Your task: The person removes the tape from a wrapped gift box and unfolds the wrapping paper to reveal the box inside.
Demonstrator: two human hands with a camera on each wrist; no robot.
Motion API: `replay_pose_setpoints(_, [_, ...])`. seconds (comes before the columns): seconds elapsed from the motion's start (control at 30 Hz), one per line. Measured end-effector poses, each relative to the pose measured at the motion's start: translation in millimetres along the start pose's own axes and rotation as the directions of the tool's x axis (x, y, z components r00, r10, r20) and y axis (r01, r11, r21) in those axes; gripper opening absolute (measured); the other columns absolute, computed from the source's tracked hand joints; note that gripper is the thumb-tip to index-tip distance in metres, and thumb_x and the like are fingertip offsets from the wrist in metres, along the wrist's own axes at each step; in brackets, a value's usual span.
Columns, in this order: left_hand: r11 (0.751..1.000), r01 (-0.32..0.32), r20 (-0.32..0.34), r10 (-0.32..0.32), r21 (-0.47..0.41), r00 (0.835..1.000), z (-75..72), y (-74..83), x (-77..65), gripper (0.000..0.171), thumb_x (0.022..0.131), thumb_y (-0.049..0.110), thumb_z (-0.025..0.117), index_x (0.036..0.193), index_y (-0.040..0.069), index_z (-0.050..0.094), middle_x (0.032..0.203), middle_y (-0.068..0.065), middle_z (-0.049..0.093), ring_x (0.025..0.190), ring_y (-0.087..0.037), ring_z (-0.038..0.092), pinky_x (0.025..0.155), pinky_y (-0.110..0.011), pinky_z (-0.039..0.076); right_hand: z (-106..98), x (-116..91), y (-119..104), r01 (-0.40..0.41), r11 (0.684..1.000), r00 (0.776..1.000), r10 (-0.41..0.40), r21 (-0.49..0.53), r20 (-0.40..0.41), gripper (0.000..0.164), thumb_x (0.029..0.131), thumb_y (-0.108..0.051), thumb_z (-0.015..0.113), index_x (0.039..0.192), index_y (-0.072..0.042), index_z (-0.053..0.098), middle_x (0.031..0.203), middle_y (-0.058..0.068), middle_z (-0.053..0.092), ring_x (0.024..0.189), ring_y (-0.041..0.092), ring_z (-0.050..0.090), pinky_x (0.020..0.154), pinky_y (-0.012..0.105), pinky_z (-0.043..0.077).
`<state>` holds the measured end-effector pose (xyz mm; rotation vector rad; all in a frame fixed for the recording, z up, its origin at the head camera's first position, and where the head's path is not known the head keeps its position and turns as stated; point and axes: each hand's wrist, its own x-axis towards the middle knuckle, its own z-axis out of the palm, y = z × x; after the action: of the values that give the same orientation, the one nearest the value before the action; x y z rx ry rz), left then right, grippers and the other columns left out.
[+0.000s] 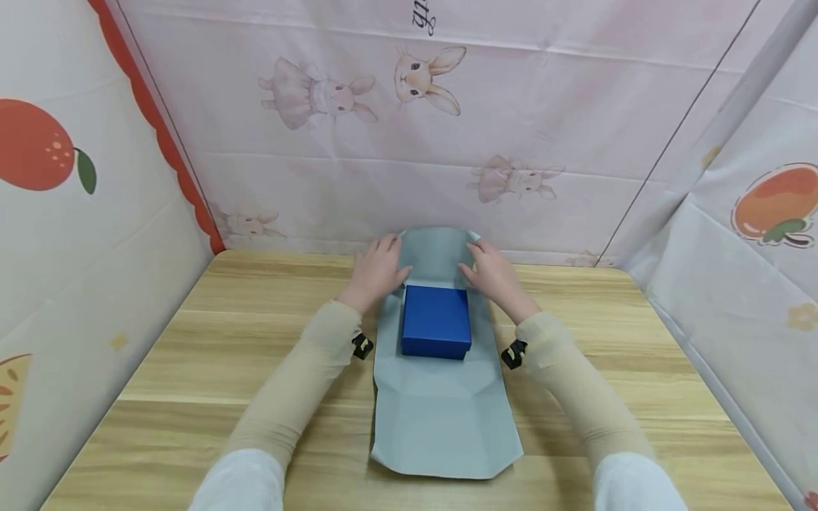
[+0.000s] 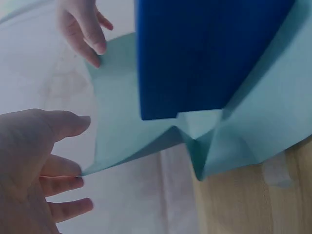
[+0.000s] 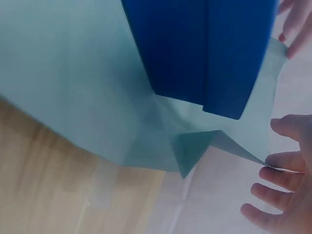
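Observation:
A blue lidded box (image 1: pixel 436 316) sits on a long sheet of pale blue-green wrapping paper (image 1: pixel 444 433). Beyond the box, the paper's far end stands raised, with creased sides. My left hand (image 1: pixel 375 273) is at the left edge of that raised end; in the left wrist view a paper corner meets its fingertips while the thumb stays apart. On the opposite edge is my right hand (image 1: pixel 495 275), fingers spread and thumb apart from them. The right wrist view shows the paper corner at its index and middle fingertips. Neither hand touches the box.
Under the paper is a wood-grain table (image 1: pixel 268 348). Just behind its far edge hangs a pale cloth (image 1: pixel 358 184) printed with rabbits, and fruit-printed cloths (image 1: pixel 83 262) flank both sides. The paper's near end, with slightly upturned edges, extends toward me.

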<state>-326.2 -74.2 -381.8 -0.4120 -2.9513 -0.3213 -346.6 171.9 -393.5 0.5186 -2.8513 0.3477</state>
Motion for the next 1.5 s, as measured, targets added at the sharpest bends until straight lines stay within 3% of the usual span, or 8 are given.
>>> replay_pose_setpoints(0.3, [0.999,0.05,0.009,-0.05,-0.011,0.999,27.1,-7.0,24.3,0.082,0.093,0.046,0.061,0.154,0.006,0.023,0.164,-0.013,0.012,0.15,-0.036,0.015,0.113,-0.068,0.021,14,19,7,-0.081,0.997,0.993,0.082,-0.014,0.08,0.055,0.097,-0.035,0.059,0.138,0.0,0.05,0.147,0.027,0.038,0.132,0.043,0.042,0.105,0.058,0.039])
replay_pose_setpoints(0.5, [0.995,0.07,0.049,-0.074,0.075,0.996,41.6,-13.8,28.2,0.079,0.092,0.045,0.063,0.154,0.01,0.028,0.165,-0.016,0.006,0.151,-0.038,0.01,0.114,-0.068,0.018,25,21,19,-0.128,0.99,0.98,0.134,-0.052,0.145,0.057,0.094,-0.038,0.063,0.141,-0.009,0.049,0.162,0.023,0.009,0.15,0.042,0.009,0.113,0.065,0.026])
replay_pose_setpoints(0.67, [0.992,0.087,0.114,-0.097,0.094,0.989,51.6,-25.1,25.4,0.073,0.093,0.043,0.063,0.153,0.015,0.032,0.165,-0.016,0.0,0.152,-0.039,0.002,0.113,-0.071,0.014,35,17,31,-0.141,0.988,0.973,0.149,-0.055,0.176,0.058,0.091,-0.038,0.067,0.141,-0.014,0.052,0.163,0.021,0.001,0.151,0.042,0.001,0.114,0.067,0.022])
replay_pose_setpoints(0.83, [0.995,0.063,0.224,-0.077,0.072,0.971,59.8,-33.7,19.0,0.066,0.095,0.039,0.06,0.152,0.018,0.034,0.165,-0.014,-0.001,0.152,-0.038,-0.005,0.113,-0.073,0.007,44,9,40,-0.1,0.994,0.955,0.11,-0.048,0.274,0.055,0.093,-0.034,0.064,0.142,-0.012,0.051,0.163,0.023,0.0,0.15,0.044,0.0,0.114,0.068,0.017])
replay_pose_setpoints(1.07, [0.999,-0.036,0.357,0.022,0.033,0.934,62.6,-34.2,13.6,0.053,0.102,0.038,0.045,0.152,0.025,0.034,0.164,-0.014,0.013,0.151,-0.042,0.007,0.113,-0.072,0.01,54,6,44,-0.005,1.0,0.922,0.012,-0.019,0.386,0.051,0.099,-0.031,0.055,0.147,-0.019,0.045,0.163,0.022,0.008,0.15,0.045,0.003,0.114,0.067,0.018])
replay_pose_setpoints(1.23, [0.997,-0.079,0.417,0.079,-0.018,0.905,65.7,-31.0,15.6,0.051,0.104,0.036,0.041,0.154,0.032,0.029,0.163,-0.016,0.015,0.151,-0.043,0.006,0.113,-0.072,0.01,56,6,41,0.028,0.999,0.893,-0.043,0.04,0.448,0.052,0.1,-0.021,0.054,0.15,-0.026,0.04,0.164,0.017,0.009,0.15,0.044,0.003,0.116,0.066,0.015])
replay_pose_setpoints(1.37, [0.996,-0.083,0.435,0.081,-0.013,0.897,66.3,-32.1,16.7,0.053,0.104,0.039,0.042,0.154,0.035,0.027,0.164,-0.014,0.013,0.15,-0.044,0.006,0.112,-0.073,0.01,57,7,40,0.027,0.999,0.87,-0.043,0.041,0.49,0.054,0.102,-0.019,0.05,0.152,-0.03,0.034,0.164,0.017,0.007,0.15,0.043,0.001,0.117,0.066,0.012])
replay_pose_setpoints(1.5, [0.999,-0.044,0.449,0.04,-0.002,0.893,64.8,-38.9,15.8,0.061,0.099,0.051,0.046,0.154,0.036,0.024,0.165,-0.01,0.01,0.15,-0.044,0.006,0.112,-0.074,0.008,56,6,44,0.002,1.0,0.847,-0.016,0.028,0.531,0.058,0.102,-0.03,0.05,0.155,-0.03,0.026,0.164,0.02,0.002,0.149,0.046,-0.003,0.116,0.067,0.01])
